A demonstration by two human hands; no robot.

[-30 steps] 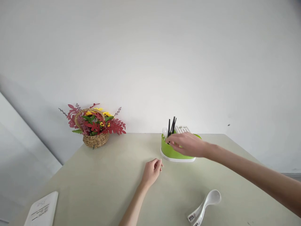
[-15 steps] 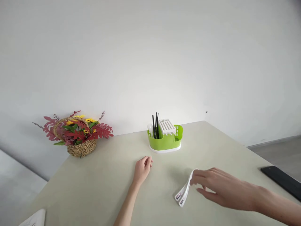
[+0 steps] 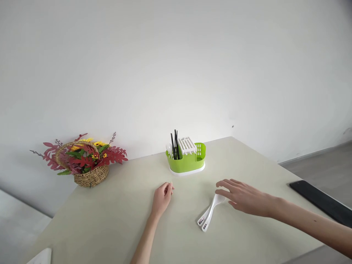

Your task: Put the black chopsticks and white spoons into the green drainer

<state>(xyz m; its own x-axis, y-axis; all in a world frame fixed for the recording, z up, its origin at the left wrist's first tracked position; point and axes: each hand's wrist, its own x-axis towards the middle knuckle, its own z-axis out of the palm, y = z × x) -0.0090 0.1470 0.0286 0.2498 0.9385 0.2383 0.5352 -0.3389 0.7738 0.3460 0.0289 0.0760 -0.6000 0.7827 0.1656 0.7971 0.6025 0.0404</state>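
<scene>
Two white spoons (image 3: pixel 210 211) lie on the table, one partly over the other, with printed marks on their handle ends. Over their bowl ends hovers my right hand (image 3: pixel 239 195), its fingers spread and holding nothing; it hides part of the bowls. My left hand (image 3: pixel 161 198) rests on the table to the left of the spoons, fingers curled in and nothing seen in them. Behind both hands stands a green utensil caddy (image 3: pixel 185 165) with a white slotted top. Several black chopsticks (image 3: pixel 175 146) and a white spoon (image 3: pixel 169 149) stand in its left compartment.
A woven basket (image 3: pixel 92 177) of artificial flowers stands at the table's back left by the wall. On the right edge lies a flat black object (image 3: pixel 320 201). A white object's corner (image 3: pixel 42 256) shows at the lower left.
My right hand has let go of the spoons and moved slightly up and away, fingers opening. My left hand keeps its curled pose. The view has shifted a little.
</scene>
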